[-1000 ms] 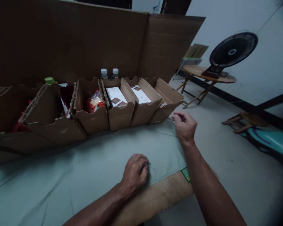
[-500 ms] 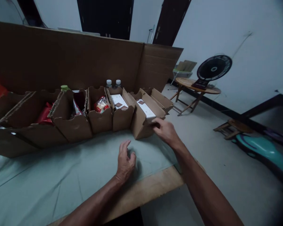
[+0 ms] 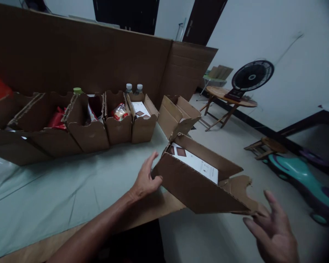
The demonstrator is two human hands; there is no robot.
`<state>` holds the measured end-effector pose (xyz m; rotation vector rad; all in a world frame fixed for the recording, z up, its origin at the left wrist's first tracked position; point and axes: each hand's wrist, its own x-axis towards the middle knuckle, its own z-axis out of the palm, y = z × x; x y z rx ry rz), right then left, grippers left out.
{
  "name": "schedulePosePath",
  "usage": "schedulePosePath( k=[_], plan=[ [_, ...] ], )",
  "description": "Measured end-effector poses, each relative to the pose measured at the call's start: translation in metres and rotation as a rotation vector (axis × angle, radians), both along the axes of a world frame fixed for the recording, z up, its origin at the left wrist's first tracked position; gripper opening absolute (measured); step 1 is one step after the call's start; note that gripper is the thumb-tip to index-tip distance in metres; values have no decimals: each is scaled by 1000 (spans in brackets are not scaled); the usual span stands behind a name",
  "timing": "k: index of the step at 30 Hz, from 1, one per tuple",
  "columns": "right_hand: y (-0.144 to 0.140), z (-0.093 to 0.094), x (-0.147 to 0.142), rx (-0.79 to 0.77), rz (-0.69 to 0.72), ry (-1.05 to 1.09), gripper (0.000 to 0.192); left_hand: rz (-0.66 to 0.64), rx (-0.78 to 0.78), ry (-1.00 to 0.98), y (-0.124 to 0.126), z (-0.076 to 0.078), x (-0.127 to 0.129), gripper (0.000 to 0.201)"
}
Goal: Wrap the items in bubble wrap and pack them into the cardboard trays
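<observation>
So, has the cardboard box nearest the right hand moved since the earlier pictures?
Yes: judged against the table's wooden edge, the box has come toward it and to the right, one end now jutting past it.

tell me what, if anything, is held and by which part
The near box, seemingly by its notched end, in the right hand; the left hand is open beside it.

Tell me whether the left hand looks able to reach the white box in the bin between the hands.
Probably yes: the left hand is open beside the cardboard bin, whose open top leaves the white box exposed, though the near wall must be cleared.
</observation>
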<state>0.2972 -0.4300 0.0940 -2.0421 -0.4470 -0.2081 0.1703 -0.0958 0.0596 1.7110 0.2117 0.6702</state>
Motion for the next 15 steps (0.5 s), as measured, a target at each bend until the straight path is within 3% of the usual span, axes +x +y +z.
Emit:
schedulePosePath(
  k=[1,3,7,10,15],
  plan=[
    [2,-12,-5,13,-10,42,91,-20,-10,0,-8,-1,1,83],
    [15,-28,-14,-22,19,81,83,15,-30,-1,-22,-4,-1,76],
    [68,-30,-17,-60,89,65,52,160,-57,40,-30,-10,-20,64],
    [124,-20,-8,-61,217,112,46,314,-87,62,-8,-10,-38,58],
    [221,-18,9,65,431,136,49,545,-49,45,53,-3,-52,55]
  ],
)
